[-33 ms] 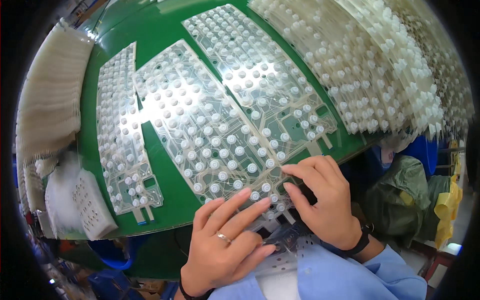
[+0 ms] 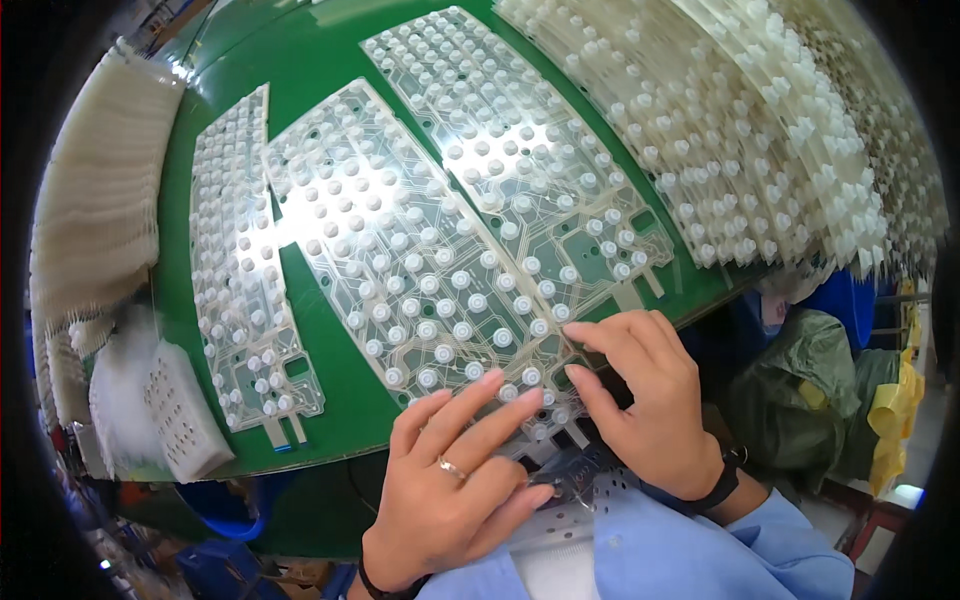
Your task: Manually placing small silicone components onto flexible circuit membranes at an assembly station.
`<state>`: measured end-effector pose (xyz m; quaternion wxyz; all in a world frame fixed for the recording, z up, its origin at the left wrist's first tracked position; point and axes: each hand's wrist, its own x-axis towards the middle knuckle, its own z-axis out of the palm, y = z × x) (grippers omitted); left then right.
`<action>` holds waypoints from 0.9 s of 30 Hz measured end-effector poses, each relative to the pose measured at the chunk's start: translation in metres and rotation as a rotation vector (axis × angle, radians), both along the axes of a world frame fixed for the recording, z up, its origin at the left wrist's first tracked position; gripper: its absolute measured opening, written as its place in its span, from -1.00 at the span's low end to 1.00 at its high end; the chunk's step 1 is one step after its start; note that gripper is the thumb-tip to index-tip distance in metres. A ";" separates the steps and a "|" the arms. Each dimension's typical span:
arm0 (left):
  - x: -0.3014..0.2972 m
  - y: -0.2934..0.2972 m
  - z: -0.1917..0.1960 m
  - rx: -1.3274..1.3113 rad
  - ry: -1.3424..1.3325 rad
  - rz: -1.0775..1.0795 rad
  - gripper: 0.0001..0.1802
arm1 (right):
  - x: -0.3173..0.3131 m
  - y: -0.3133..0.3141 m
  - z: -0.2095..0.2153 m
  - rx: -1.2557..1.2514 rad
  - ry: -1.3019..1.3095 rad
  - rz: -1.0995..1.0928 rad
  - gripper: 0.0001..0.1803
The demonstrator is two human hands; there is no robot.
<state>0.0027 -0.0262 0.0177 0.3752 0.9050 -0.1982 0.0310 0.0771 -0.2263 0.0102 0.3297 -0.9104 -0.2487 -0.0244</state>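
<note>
A clear keypad membrane sheet (image 2: 430, 270) with rows of white rubber domes and printed traces lies in the middle, its near end by my body. My left hand (image 2: 450, 480), wearing a ring, has its fingers spread, with fingertips over the domes at that near end. At the sheet's right edge, my right hand (image 2: 650, 395) touches with thumb and forefinger, a gap between the two tips. Its other fingers are curled. Similar dome sheets lie on either side, a narrow one (image 2: 240, 270) on the left and another (image 2: 500, 120) on the right.
Stacked dome sheets (image 2: 690, 150) fan out along the right of the green table (image 2: 330, 430). A pale stack of sheets (image 2: 105, 190) stands at the left, with a white perforated block (image 2: 185, 420) nearer me. Below the edge are a blue bin (image 2: 235, 510) and a dark green bag (image 2: 800, 380).
The sheets appear very slightly further left in the picture. Both hands keep nearly the same pose.
</note>
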 end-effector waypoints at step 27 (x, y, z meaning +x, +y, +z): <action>0.007 0.009 -0.008 0.098 0.071 0.118 -0.73 | -0.001 -0.001 0.032 0.209 0.203 0.339 -0.82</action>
